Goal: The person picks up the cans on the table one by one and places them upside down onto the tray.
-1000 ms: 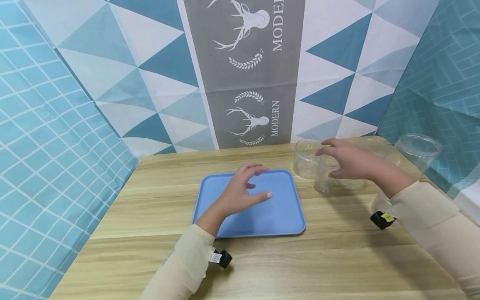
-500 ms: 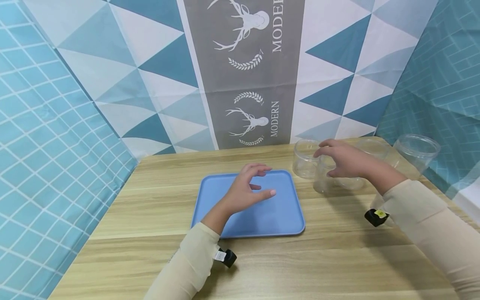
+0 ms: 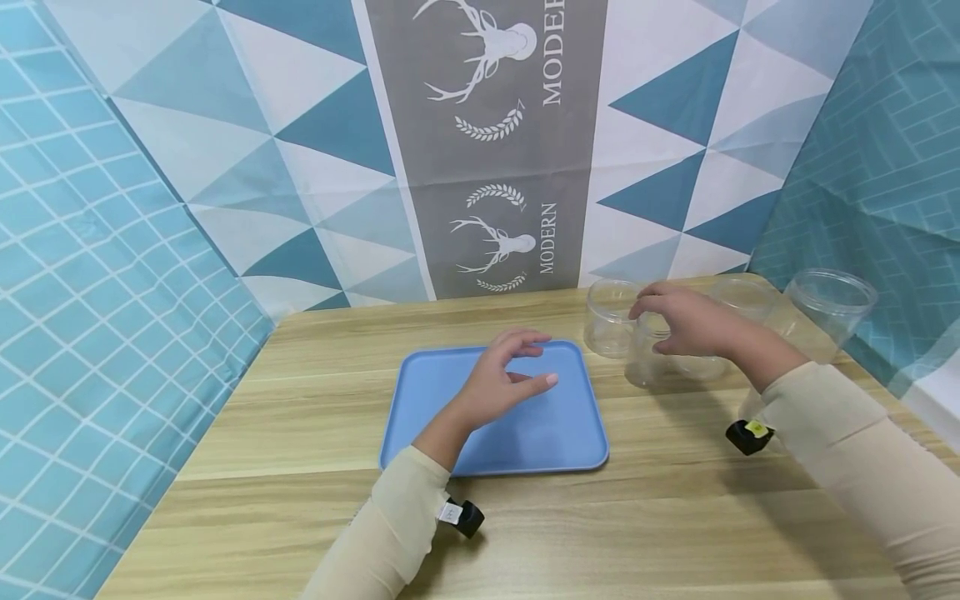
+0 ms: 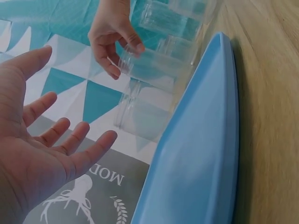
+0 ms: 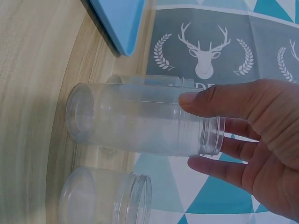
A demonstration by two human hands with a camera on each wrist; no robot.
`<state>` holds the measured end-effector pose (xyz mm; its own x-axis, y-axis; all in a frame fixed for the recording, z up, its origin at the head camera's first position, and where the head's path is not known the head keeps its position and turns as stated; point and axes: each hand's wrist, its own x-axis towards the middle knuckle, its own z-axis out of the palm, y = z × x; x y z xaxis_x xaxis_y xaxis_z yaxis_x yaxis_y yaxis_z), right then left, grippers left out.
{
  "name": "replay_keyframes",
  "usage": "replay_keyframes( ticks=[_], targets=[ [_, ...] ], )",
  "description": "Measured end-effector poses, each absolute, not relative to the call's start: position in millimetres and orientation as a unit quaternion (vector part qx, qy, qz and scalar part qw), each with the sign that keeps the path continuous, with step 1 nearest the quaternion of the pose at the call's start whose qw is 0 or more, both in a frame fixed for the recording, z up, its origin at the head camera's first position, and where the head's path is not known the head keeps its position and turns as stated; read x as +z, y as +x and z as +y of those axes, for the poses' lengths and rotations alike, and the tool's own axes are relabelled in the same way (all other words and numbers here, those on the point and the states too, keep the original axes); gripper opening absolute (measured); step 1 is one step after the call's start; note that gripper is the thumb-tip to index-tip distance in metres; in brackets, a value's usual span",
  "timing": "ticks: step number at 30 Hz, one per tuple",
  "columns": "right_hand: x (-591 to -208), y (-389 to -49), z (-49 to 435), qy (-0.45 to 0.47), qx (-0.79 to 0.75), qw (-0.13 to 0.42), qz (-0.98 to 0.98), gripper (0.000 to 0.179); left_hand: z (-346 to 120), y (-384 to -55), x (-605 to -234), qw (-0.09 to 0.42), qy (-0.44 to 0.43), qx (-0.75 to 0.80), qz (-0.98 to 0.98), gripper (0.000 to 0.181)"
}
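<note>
My right hand (image 3: 693, 321) is at the mouth of a slim clear jar (image 5: 135, 119), with fingers bent loosely about the rim and the thumb overlapping its side in the right wrist view. The jar stands upright on the table. My left hand (image 3: 498, 383) hovers over the blue tray (image 3: 555, 450), holding nothing. Its fingers (image 4: 77, 135) are spread and lightly bent in the left wrist view. A shorter clear jar (image 3: 609, 325) stands just behind and left of the slim one. Wider clear jars, one of them (image 3: 701, 367) partly hidden by my right hand, stand to the right.
A large clear jar (image 3: 832, 296) stands at the right side, partly behind my right forearm. The wood-grain table (image 3: 300, 433) meets a patterned backdrop (image 3: 510, 167) behind and a blue tiled cloth (image 3: 112, 292) at the left. A white surface (image 3: 937, 408) shows at the far right.
My left hand has drifted a little to the right over the tray. The right hand stays by the slim jar, its forearm shifted slightly left. Jars and tray hold their places.
</note>
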<state>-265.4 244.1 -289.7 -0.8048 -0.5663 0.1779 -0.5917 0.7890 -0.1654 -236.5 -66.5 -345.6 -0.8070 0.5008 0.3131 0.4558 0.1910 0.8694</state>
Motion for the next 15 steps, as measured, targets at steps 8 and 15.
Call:
replay_keyframes(
  ticks=[8,15],
  targets=[
    [-290.5,-261.9,243.1,0.295,0.116,0.057,-0.947,0.043,-61.1,-225.5,-333.1,0.047,0.293,0.568,0.768,0.051],
    [-290.3,-257.3,242.1,0.299,0.113,0.059,-0.946,0.044,-59.3,-212.1,-319.2,0.045,0.293,0.575,0.763,0.047]
  ],
)
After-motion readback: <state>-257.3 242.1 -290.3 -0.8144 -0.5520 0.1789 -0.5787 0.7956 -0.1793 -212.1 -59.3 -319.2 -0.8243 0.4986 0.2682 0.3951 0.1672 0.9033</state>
